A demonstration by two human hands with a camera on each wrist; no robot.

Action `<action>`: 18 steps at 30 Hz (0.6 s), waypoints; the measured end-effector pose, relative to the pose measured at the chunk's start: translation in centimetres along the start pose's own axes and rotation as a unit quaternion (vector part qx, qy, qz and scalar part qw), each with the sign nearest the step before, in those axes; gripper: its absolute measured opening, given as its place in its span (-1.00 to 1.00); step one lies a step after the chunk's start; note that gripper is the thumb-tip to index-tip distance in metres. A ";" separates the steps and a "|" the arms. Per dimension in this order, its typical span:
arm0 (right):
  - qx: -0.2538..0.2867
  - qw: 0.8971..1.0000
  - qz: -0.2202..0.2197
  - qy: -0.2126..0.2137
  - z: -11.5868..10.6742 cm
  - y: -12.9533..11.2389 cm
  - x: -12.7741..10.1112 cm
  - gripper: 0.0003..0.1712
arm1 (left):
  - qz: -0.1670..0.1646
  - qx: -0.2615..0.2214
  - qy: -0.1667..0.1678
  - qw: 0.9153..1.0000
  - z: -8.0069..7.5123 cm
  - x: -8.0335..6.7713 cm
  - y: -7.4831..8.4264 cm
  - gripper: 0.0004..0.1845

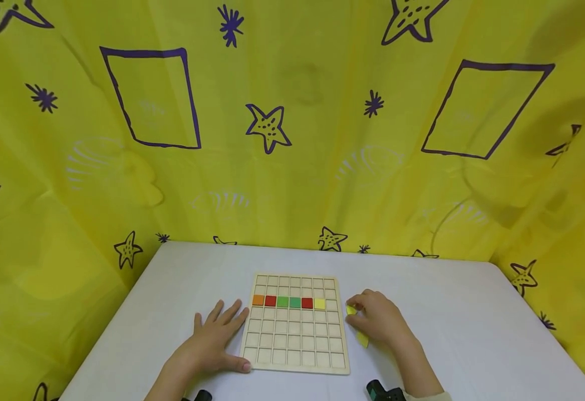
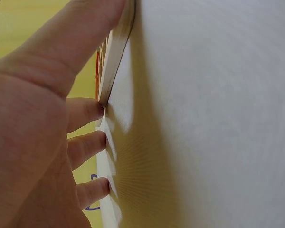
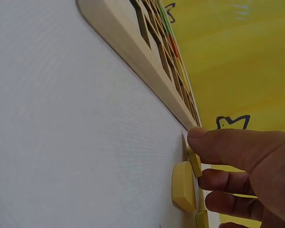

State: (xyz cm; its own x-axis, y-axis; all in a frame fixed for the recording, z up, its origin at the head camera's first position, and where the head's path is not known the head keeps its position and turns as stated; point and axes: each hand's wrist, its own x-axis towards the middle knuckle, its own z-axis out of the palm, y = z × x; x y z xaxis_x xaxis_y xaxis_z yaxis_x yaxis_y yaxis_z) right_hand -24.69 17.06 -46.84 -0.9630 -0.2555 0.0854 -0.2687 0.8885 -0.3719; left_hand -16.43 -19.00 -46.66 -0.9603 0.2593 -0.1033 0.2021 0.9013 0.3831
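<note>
A wooden grid board (image 1: 293,342) lies on the table, with one row of small square tiles: orange (image 1: 258,300), red (image 1: 270,301), two green (image 1: 289,302), red (image 1: 307,303) and yellow (image 1: 320,304). My left hand (image 1: 212,342) rests beside its left edge, fingers spread, thumb against the lower left corner. To the board's right, my right hand (image 1: 380,318) pinches a small yellow tile (image 3: 194,162) between thumb and fingers, low over the table. Another yellow piece (image 3: 183,186) lies close by, and part of a third (image 3: 202,219) shows below the fingers.
The white table (image 1: 187,278) runs back to a yellow curtain (image 1: 302,184) with purple stars and outlined shapes. Black devices show at each wrist, on the left (image 1: 203,395) and on the right (image 1: 385,392), at the bottom edge.
</note>
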 end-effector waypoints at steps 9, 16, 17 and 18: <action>-0.014 1.000 -0.021 0.009 0.3 -0.1 0.1 -0.69 | -0.004 0.000 -0.004 1.000 0.2 0.2 -0.2 0.18; -0.015 1.000 -0.012 -0.003 0.3 -0.2 0.3 -0.67 | -0.007 0.001 -0.008 1.000 0.2 0.3 -0.3 0.18; -0.016 1.000 -0.009 -0.006 0.3 -0.2 0.3 -0.66 | -0.007 0.001 -0.009 1.000 0.3 0.3 -0.3 0.18; -0.017 1.000 -0.005 -0.009 0.3 -0.2 0.3 -0.64 | -0.008 0.000 -0.010 1.000 0.3 0.3 -0.3 0.18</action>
State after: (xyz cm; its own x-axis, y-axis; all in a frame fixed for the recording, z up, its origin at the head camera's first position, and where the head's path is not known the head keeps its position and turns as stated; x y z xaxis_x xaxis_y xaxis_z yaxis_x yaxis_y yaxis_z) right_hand -24.90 16.65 -47.01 -0.9600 -0.2705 0.0727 -0.2789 0.8984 -0.3393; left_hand -16.72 -19.07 -47.04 -0.9593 0.2517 -0.1280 0.1869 0.9057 0.3804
